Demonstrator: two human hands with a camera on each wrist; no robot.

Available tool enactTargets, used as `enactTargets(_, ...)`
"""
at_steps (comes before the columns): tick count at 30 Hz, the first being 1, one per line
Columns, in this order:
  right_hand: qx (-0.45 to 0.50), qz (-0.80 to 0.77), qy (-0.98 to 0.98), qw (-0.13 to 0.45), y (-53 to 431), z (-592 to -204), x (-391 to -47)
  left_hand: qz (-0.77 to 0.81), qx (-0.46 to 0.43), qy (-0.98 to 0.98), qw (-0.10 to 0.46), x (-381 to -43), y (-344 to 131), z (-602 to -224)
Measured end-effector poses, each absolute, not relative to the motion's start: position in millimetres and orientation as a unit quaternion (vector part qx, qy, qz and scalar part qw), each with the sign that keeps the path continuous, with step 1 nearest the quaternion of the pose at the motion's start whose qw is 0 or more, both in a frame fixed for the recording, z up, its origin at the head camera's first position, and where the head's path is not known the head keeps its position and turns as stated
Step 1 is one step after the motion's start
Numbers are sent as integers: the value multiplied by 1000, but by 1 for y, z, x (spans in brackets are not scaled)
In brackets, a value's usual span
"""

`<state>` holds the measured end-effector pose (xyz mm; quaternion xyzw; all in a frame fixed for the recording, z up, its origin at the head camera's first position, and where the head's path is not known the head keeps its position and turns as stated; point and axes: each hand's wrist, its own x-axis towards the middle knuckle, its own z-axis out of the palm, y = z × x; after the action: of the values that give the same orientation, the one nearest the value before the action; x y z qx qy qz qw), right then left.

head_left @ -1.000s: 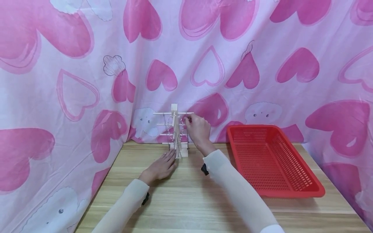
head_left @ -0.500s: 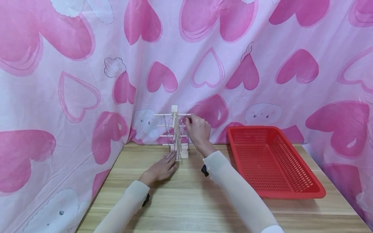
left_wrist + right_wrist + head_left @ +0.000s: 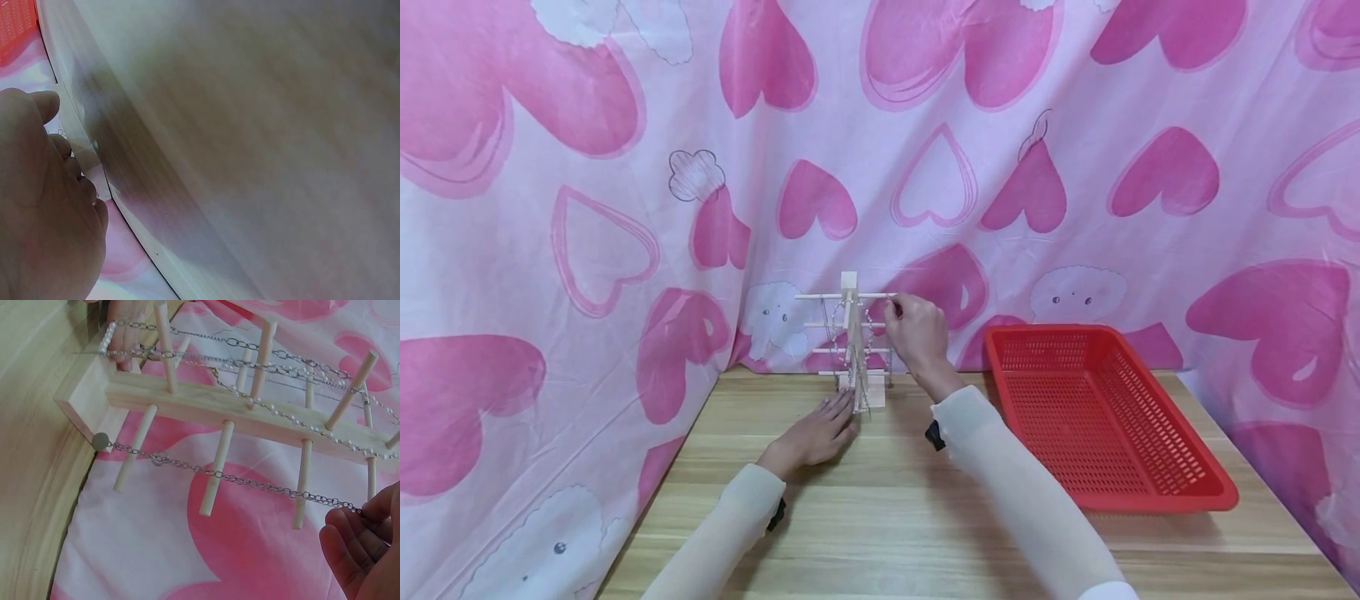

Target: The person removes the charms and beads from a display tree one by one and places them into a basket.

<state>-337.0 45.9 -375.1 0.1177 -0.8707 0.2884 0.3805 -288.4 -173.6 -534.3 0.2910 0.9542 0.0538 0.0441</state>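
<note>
A wooden jewelry rack [image 3: 848,281] with pegs on both sides stands at the back of the table. My right hand [image 3: 919,333] is at the end of its top right peg. Its thumb and fingers pinch the upper end of a silver chain necklace [image 3: 250,484], which hangs past the pegs to a round pendant [image 3: 100,442]. Other chains and a pearl-beaded necklace [image 3: 294,420] hang on the rack's other pegs. My left hand [image 3: 812,429] lies low with extended fingers at the rack's base [image 3: 87,400]; the left wrist view shows mostly its palm side.
A red plastic basket [image 3: 1037,498] with perforated walls sits to the right on the wood-grain table [image 3: 850,533]. Behind the rack and along the left side hangs a pink heart-print cloth [image 3: 850,108].
My right hand has shifted slightly to the right, out toward the peg's end, and the pinched chain has swung right with it. The left hand stays at the base.
</note>
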Motion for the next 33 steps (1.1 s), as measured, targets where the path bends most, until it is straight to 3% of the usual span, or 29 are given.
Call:
enactTargets(12,128,291,-853,415,67,-363,-338,60,285,955,50,-288,-174,-535)
enactTargets(33,134,310,-844,417,93,-362,-345,51,285,955,56,-289,-173,-530)
